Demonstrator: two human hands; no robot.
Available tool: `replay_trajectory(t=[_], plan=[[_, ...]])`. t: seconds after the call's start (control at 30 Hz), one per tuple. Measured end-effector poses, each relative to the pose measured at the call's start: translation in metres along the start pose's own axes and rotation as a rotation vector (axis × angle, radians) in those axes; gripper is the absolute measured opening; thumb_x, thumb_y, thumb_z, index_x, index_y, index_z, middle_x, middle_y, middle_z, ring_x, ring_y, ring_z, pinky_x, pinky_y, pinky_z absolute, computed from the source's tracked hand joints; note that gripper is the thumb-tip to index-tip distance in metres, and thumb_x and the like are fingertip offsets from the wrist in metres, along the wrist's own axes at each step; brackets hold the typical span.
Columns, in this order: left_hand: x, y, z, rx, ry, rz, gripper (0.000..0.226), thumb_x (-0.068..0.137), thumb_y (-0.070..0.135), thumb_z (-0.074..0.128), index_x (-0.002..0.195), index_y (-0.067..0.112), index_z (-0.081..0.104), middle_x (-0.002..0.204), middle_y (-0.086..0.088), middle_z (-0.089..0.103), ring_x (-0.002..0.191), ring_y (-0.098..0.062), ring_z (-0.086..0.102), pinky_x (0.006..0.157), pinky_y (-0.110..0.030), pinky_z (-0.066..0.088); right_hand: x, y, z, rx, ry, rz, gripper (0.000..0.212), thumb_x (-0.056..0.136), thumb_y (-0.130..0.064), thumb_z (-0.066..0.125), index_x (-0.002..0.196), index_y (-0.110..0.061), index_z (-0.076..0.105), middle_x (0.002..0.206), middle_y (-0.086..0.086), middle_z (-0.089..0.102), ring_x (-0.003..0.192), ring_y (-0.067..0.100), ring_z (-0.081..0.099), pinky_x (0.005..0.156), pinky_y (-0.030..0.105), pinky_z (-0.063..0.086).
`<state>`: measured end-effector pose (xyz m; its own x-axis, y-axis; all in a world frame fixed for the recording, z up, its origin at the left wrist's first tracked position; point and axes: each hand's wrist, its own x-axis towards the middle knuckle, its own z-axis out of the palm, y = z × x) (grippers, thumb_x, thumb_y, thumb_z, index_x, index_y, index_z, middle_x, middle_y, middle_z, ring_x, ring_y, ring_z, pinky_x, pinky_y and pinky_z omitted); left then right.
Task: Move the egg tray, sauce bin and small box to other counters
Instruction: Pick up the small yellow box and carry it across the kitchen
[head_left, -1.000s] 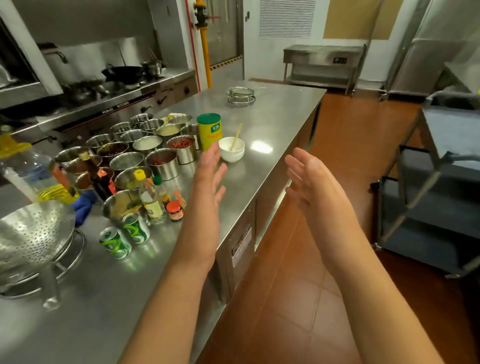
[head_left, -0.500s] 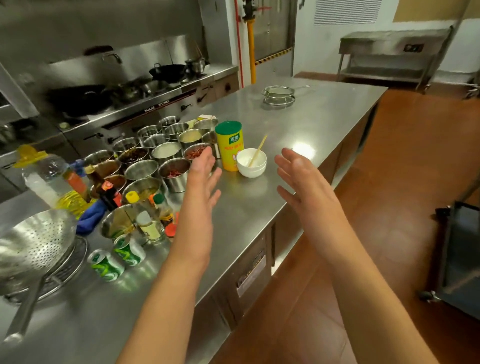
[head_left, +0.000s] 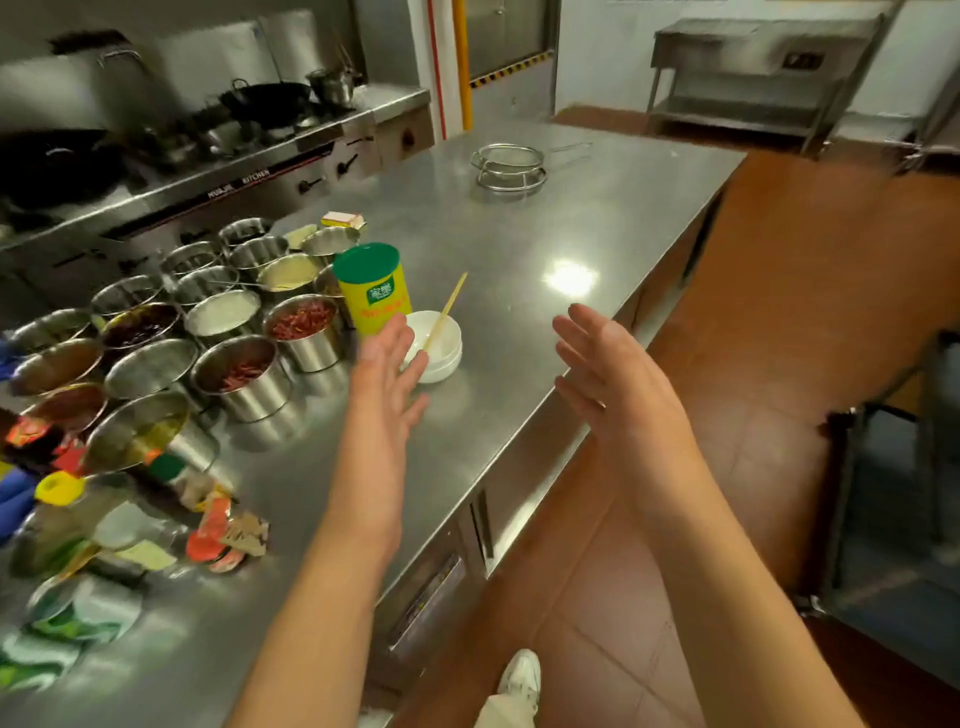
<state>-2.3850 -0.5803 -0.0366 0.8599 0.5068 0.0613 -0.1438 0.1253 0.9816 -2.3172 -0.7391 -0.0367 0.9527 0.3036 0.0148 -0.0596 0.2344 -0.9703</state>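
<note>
**Two empty hands over the shiny counter**

Both hands are held up with the fingers straight and a little apart. They hold nothing. The left hand (head_left: 387, 374) is over the long silver metal counter (head_left: 545, 234), right in front of the small white bowl (head_left: 436, 345) with a thin wooden stick (head_left: 445, 310) leaning in it. The right hand (head_left: 608, 374) is past the counter's edge, over the brown tile floor (head_left: 779, 312).

Just behind the bowl stands a tall yellow can with a green lid (head_left: 371, 288). To its left is a group of round metal pots (head_left: 218, 332); some hold red bits. Behind the pots lies a small yellow and red box (head_left: 343, 220). I cannot see an egg tray. A round wire strainer (head_left: 511, 163) sits far back on the counter. Blurry bottles and cans (head_left: 130, 519) are at the near left.
</note>
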Motion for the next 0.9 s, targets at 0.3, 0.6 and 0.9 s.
replay_trajectory(t=[0.3,0.6,0.9], plan=[[0.142,-0.008,0.143,-0.041,-0.393,0.011,0.07,0.087,0.065,0.028,0.147,0.033,0.043,0.151,0.014,0.047,0.134,0.002,0.048,0.12,-0.038,0.029,0.103,-0.045,-0.097,-0.154,0.289,-0.154,0.052,0.091,-0.063,0.045,0.137,-0.039,0.051,0.134,-0.022,0.061,0.125,-0.006,0.054,0.106,0.024,0.042],[0.207,-0.053,0.338,0.025,-0.726,-0.05,0.092,0.067,0.081,0.039,0.148,0.037,0.043,0.151,0.017,0.047,0.135,0.001,0.047,0.121,-0.043,0.029,0.173,-0.071,-0.254,-0.113,0.64,-0.167,0.043,0.102,-0.049,0.038,0.141,-0.034,0.05,0.136,-0.016,0.06,0.13,0.001,0.052,0.116,0.038,0.039],[0.28,-0.068,0.489,0.037,-0.698,-0.035,0.079,0.081,0.07,0.029,0.15,0.033,0.041,0.152,0.013,0.047,0.136,-0.004,0.047,0.12,-0.045,0.031,0.279,-0.114,-0.38,-0.108,0.612,-0.2,0.058,0.089,-0.06,0.038,0.14,-0.035,0.052,0.14,-0.015,0.058,0.133,0.002,0.049,0.117,0.037,0.036]])
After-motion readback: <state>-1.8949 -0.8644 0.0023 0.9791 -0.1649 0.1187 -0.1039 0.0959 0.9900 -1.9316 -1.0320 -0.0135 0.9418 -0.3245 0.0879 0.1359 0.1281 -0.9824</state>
